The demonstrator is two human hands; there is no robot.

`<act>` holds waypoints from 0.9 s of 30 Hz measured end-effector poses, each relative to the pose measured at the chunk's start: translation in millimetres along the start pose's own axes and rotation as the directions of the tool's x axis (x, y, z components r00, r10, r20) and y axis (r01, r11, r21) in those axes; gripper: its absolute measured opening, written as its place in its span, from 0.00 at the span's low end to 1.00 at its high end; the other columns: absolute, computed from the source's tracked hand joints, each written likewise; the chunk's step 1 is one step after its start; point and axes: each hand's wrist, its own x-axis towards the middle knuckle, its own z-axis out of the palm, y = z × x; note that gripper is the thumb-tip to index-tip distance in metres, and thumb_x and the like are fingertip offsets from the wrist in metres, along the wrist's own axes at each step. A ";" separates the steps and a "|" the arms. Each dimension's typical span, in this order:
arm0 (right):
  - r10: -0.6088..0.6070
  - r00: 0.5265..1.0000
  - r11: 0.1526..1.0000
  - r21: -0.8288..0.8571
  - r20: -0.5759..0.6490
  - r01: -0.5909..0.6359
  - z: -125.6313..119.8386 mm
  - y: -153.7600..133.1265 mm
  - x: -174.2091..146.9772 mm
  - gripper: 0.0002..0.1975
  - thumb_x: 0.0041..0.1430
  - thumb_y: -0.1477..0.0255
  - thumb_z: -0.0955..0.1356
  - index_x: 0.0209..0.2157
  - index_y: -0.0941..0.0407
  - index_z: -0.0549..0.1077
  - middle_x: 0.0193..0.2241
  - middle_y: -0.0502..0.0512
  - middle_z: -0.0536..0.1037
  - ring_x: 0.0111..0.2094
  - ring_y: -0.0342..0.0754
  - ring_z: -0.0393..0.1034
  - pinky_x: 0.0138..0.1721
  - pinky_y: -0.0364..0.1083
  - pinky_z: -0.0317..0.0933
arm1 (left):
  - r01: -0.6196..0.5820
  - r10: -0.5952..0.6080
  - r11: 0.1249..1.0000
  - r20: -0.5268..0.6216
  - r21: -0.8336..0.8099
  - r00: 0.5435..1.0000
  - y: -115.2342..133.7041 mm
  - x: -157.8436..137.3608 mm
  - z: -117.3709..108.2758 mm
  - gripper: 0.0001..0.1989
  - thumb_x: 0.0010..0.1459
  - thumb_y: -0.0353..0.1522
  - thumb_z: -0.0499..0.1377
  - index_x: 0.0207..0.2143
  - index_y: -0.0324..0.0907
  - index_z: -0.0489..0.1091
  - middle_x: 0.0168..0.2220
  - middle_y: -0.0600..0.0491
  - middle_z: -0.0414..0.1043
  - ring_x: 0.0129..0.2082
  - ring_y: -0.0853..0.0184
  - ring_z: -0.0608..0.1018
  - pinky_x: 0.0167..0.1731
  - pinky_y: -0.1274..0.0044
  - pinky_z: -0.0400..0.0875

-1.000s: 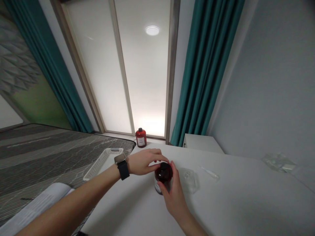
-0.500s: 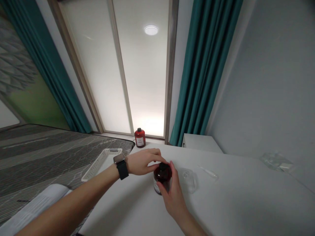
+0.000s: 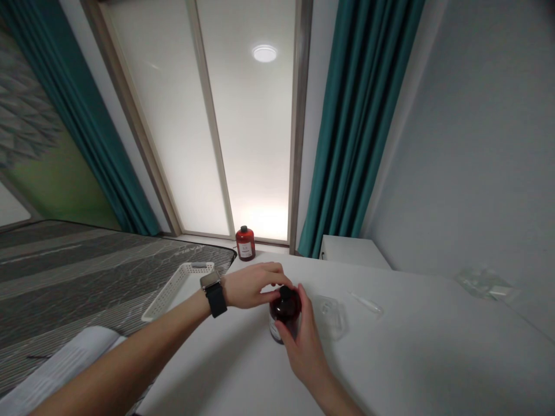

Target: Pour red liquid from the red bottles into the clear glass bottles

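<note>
A dark red-brown bottle (image 3: 286, 307) with a black cap (image 3: 285, 292) and a white label stands upright on the white table (image 3: 225, 370). My right hand (image 3: 303, 341) is wrapped round the bottle's right side, thumb at the front and fingers behind. From the left, my left hand (image 3: 255, 285), with a black watch (image 3: 213, 293) on its wrist, reaches over the top, its thumb and fingers closed about the cap. Part of the label is hidden by my right thumb.
A second red bottle (image 3: 245, 244) stands at the table's far left corner. A white perforated basket (image 3: 167, 293) and open pages (image 3: 65, 367) lie at the left. Right of my hands are a clear plastic tray (image 3: 332, 318), a pipette-like clear piece (image 3: 367, 303) and a crumpled clear packet (image 3: 484, 283).
The view has shifted very slightly. Both hands stay at the bottle, with no clear movement of the cap or the bottle.
</note>
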 end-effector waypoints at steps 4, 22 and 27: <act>0.013 1.000 1.000 0.013 -0.020 -0.013 0.8 -3.1 0.3 0.37 0.59 0.74 0.66 0.66 0.50 0.48 0.66 0.62 0.57 0.66 0.58 0.54 0.62 0.59 0.57 | 0.018 -0.019 1.000 -0.036 -0.023 0.999 -3.7 3.2 -0.3 0.07 0.62 0.34 0.59 0.41 0.40 0.70 0.36 0.51 0.69 0.34 0.63 0.73 0.36 0.73 0.69; -0.015 1.000 0.998 -0.065 -0.018 0.013 -3.9 1.6 -2.7 0.38 0.59 0.74 0.67 0.67 0.50 0.47 0.66 0.60 0.56 0.67 0.57 0.53 0.63 0.58 0.57 | 0.045 -0.452 0.780 -0.511 -0.624 0.731 -45.2 -19.6 72.5 0.10 0.51 0.29 0.61 0.35 0.42 0.63 0.33 0.55 0.68 0.33 0.68 0.72 0.36 0.75 0.69; -0.002 1.000 0.997 -0.077 -0.010 0.001 -6.3 0.4 -5.0 0.39 0.59 0.75 0.66 0.67 0.50 0.46 0.66 0.62 0.56 0.66 0.58 0.53 0.62 0.59 0.57 | 0.121 -0.531 0.767 -0.517 -0.630 0.672 -73.5 -13.5 104.1 0.08 0.50 0.30 0.63 0.34 0.40 0.69 0.35 0.52 0.72 0.37 0.63 0.74 0.39 0.72 0.67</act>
